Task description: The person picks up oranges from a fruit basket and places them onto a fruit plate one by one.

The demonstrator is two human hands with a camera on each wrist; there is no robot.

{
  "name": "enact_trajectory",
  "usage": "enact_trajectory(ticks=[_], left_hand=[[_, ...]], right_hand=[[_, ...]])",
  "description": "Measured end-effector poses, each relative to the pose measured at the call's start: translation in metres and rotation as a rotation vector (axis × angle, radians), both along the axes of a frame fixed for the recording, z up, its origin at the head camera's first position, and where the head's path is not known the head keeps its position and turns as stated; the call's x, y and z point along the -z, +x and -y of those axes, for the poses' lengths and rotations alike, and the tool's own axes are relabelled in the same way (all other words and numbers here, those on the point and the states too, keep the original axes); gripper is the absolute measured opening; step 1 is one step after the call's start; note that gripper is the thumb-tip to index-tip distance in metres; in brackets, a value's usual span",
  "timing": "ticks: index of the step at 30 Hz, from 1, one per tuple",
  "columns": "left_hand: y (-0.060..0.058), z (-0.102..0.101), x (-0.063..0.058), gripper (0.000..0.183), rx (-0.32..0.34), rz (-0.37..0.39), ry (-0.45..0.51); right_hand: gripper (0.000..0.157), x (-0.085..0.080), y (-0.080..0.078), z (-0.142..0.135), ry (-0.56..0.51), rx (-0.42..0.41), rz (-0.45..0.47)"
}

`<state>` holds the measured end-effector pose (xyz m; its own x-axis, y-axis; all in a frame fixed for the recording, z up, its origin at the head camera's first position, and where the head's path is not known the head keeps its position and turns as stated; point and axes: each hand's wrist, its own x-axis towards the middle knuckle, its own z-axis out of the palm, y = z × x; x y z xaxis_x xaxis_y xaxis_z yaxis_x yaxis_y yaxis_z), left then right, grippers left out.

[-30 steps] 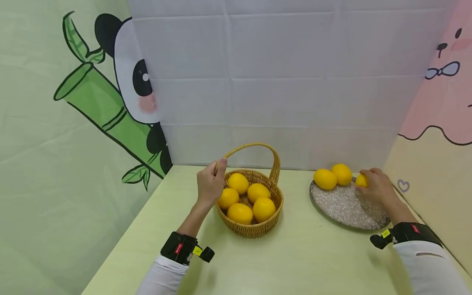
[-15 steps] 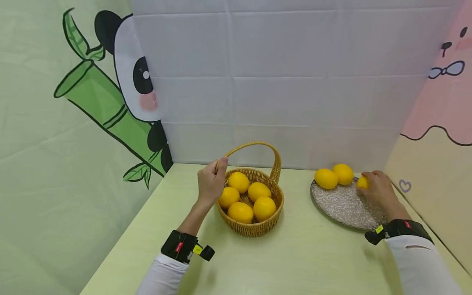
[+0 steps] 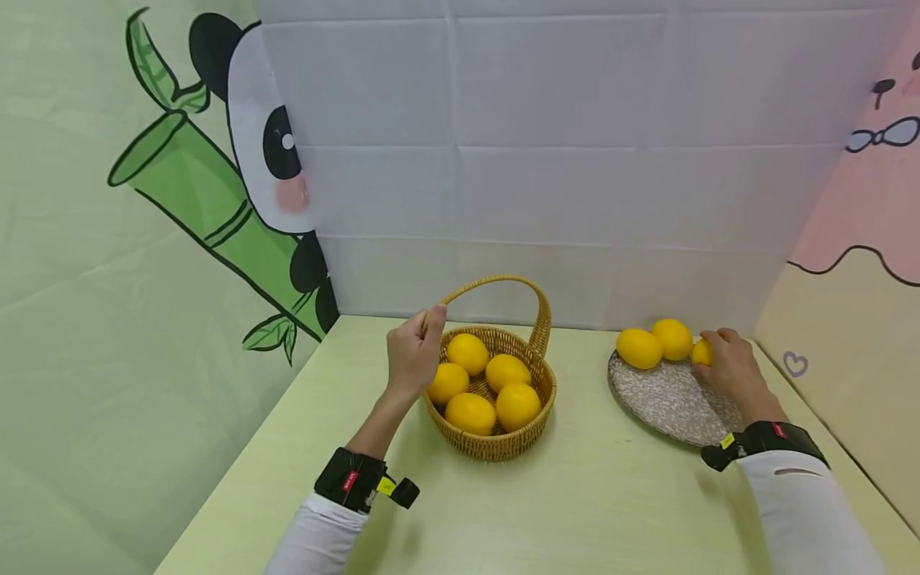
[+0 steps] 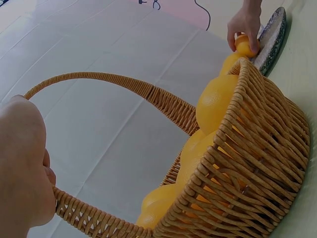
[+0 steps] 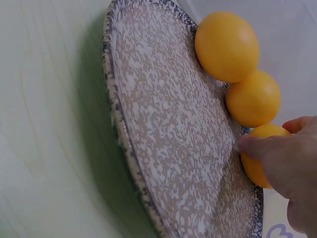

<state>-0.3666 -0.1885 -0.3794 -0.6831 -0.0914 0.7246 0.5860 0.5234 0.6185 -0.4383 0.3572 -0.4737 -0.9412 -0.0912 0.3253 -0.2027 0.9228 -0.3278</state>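
Note:
My left hand [image 3: 413,355] grips the left side of the handle of a round wicker basket [image 3: 489,450], which stands on the table. Several yellow-orange oranges [image 3: 470,414] lie inside it. At the right, my right hand [image 3: 735,369] holds an orange [image 5: 260,166] between thumb and fingers, at the far rim of a speckled plate [image 3: 668,399]. Beside that fruit, two more oranges [image 5: 227,47] sit along the plate's back edge. The left wrist view shows the basket's woven side [image 4: 257,158] close up, with the right hand [image 4: 245,25] beyond it.
A pale green-yellow table [image 3: 575,511] carries everything. Behind it hangs a white cloth wall [image 3: 546,192]. A green panel with a panda drawing [image 3: 251,160] rises at the left. A pink and cream panel [image 3: 855,311] borders the right side, close to the right hand.
My right forearm has swung slightly left, while the hand stays on its orange at the plate's rim. The left hand keeps its grip on the basket handle. The head view has shifted a little.

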Motion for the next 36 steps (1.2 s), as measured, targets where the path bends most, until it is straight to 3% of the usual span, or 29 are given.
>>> enact_trajectory(ticks=[7, 19, 36], left_hand=[[0.000, 0.000, 0.000, 0.056, -0.006, 0.002, 0.000], [0.000, 0.000, 0.001, 0.056, -0.014, -0.011, -0.008], [0.000, 0.000, -0.002, 0.057, -0.016, -0.004, -0.011]], right_hand=[[0.072, 0.002, 0.004, 0.000, 0.018, 0.028, -0.006], [0.081, 0.000, 0.005, -0.002, 0.016, 0.039, 0.070], [0.082, -0.025, 0.021, 0.004, -0.012, -0.002, 0.043]])
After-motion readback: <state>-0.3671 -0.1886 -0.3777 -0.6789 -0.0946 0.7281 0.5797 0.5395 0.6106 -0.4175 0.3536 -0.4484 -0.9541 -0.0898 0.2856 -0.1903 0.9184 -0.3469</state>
